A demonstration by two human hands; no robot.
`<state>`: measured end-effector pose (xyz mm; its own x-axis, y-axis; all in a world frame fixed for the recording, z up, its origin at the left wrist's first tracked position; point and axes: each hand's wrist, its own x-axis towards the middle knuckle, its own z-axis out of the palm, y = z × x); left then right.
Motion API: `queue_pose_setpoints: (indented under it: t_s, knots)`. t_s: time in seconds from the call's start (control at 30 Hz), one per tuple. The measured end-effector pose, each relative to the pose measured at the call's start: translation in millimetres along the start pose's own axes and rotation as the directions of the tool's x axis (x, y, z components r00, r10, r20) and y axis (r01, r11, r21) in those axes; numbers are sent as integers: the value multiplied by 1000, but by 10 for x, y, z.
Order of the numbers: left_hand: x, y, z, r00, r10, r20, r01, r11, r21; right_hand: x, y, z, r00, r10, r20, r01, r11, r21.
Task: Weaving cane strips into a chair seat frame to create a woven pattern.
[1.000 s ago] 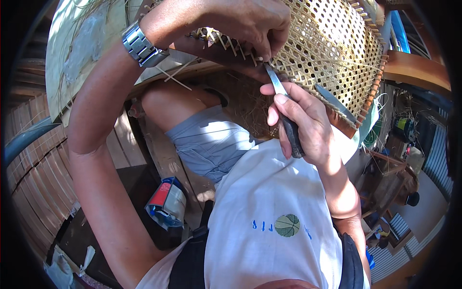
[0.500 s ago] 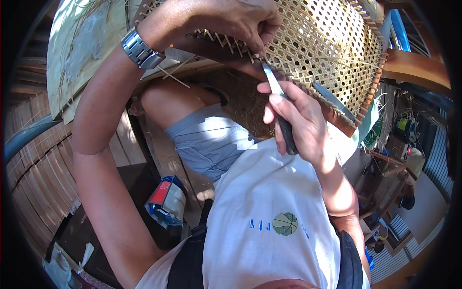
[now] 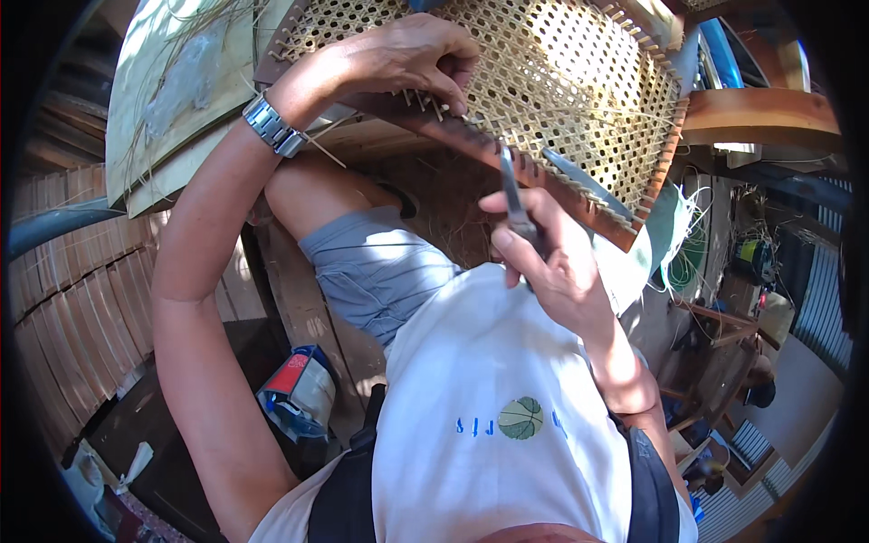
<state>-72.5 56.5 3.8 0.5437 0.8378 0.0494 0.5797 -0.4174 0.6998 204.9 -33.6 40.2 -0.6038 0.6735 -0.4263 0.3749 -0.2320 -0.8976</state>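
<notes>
A woven cane panel (image 3: pixel 534 63) is stretched on a brown wooden frame (image 3: pixel 425 125), with small pegs standing along its edges. My left hand (image 3: pixel 416 61), a metal watch on its wrist, rests over the frame's near edge. Its thumb and finger pinch together beside the pegs; whatever they hold is too small to make out. In my right hand (image 3: pixel 566 267) is a knife (image 3: pixel 512 185), blade pointing up toward the frame edge, the tip close to the rail. A grey-blue flat blade (image 3: pixel 584 181) lies on the cane near the frame's right corner.
A pale board (image 3: pixel 172 109) with loose cane strands and clear plastic is at the left. A curved wooden piece (image 3: pixel 760 116) stands right of the frame. Below left, a red and blue package (image 3: pixel 297 385) sits by a dark surface. Stacked wooden slats (image 3: pixel 81 317) line the left side.
The knife has drawn back from beside my left fingertips and now sits farther right along the frame edge. The view has shifted slightly; my left hand keeps its pinch.
</notes>
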Motion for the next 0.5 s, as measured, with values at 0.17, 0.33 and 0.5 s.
queue_pose_setpoints:
  t_s: [0.17, 0.33, 0.5]
  knots:
    - [198, 218, 145, 991, -92, -94, 87, 995, -50, -269, 178, -577, 948, -105, -302, 151, 980, 133]
    - [697, 377, 671, 915, 307, -263, -236, 934, 270, -412, 278, -809, 967, -123, -224, 178, 953, 246]
    - [1164, 842, 776, 997, -28, -68, 26, 999, -26, -301, 443, -1054, 908, -45, -417, 240, 872, 426]
